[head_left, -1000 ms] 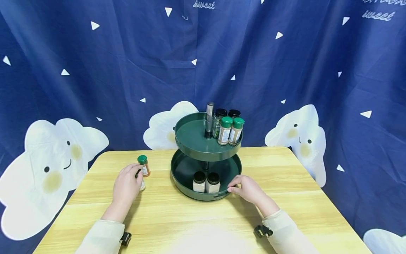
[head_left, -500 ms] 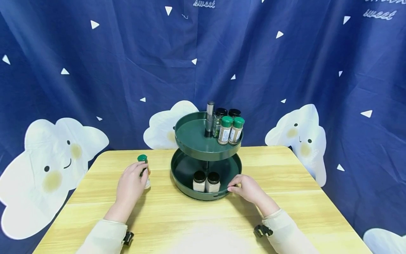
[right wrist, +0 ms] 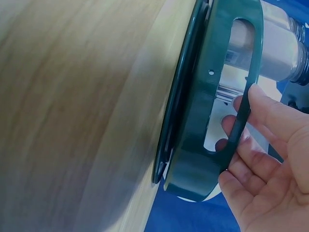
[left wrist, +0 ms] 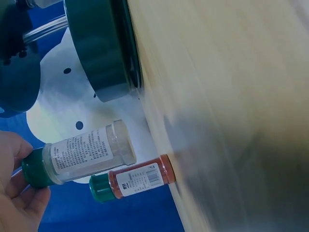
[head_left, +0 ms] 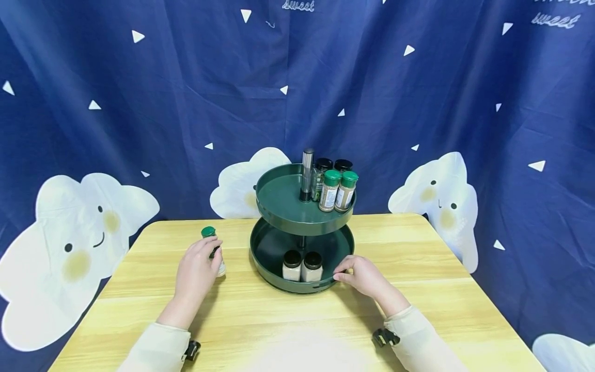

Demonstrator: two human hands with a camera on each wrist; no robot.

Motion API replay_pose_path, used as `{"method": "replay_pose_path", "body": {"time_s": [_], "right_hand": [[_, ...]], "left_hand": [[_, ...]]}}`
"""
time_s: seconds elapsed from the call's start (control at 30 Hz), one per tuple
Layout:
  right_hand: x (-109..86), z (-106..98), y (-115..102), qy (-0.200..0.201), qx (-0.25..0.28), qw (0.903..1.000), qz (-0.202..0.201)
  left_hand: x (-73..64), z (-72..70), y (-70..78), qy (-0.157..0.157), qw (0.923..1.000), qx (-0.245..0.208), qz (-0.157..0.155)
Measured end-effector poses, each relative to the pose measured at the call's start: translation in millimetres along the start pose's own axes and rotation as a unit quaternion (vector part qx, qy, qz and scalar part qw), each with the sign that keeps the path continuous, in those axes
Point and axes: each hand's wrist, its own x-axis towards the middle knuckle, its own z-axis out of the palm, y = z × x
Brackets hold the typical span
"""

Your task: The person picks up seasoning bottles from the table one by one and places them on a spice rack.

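Note:
My left hand (head_left: 197, 271) pinches the green cap of a clear spice jar (left wrist: 84, 153) with a printed label and pale contents. In the left wrist view its base hangs a little off the table. Beyond it stands a second spice jar (left wrist: 143, 179), green-capped with red-orange contents; in the head view its green cap (head_left: 208, 232) shows behind my fingers. My right hand (head_left: 360, 276) grips the rim of the lower tray (right wrist: 198, 159) of a dark green two-tier rack, thumb outside and fingers through the handle slot.
Two black-capped jars of pale powder (head_left: 292, 272) stand at the front of the lower tray. Two green-capped jars (head_left: 329, 196) and two black-capped jars (head_left: 324, 165) share the right side of the upper tray (head_left: 283, 194). A blue curtain (head_left: 186, 103) hangs behind the wooden table (head_left: 418, 258).
My left hand has carried the pale jar to the right, towards the rack, and now covers more of the red-orange jar. The right hand has stayed on the tray rim.

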Motion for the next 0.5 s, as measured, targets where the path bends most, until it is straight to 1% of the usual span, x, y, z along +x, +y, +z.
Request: {"method": "replay_pose_path", "body": {"time_s": [0.2, 0.5], "right_hand": [[-0.1, 0.0, -0.3, 0.0, -0.004, 1.0, -0.001], [0.1, 0.4, 1.8, 0.001, -0.004, 1.0, -0.002]], "left_hand": [[0.8, 0.9, 6.7, 0.017, 0.9997, -0.007, 0.017], [3.1, 4.1, 19.8, 0.021, 0.9991, -0.019, 0.031]]}}
